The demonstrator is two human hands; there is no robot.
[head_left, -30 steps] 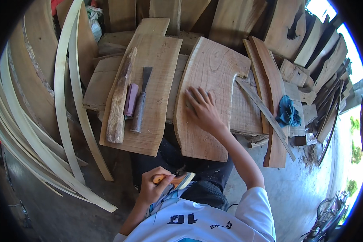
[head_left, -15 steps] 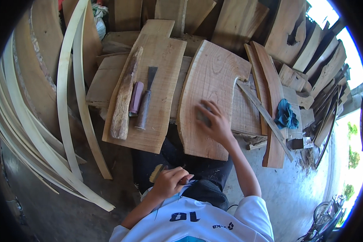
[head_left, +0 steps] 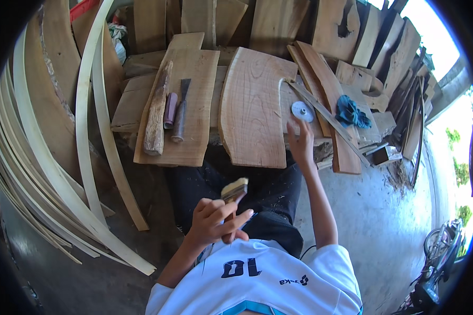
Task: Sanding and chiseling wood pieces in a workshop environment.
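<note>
The left hand (head_left: 215,223) pinched a paintbrush (head_left: 235,190); the right hand (head_left: 301,143), fingers spread toward the round disc (head_left: 302,111), risked nudging it off the counter (head_left: 320,152)

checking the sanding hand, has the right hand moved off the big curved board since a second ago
Yes. The right hand has left the curved board, sliding right past its edge toward the round disc.

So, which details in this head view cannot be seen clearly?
- Paintbrush: the left hand wraps the handle, so its shape and length are hidden.
- Grey disc: too small to tell what it is, or whether the right hand touches it.
- Chisel: its cutting edge is too small to judge.
- Blue cloth: crumpled; what lies under it is hidden.
</note>
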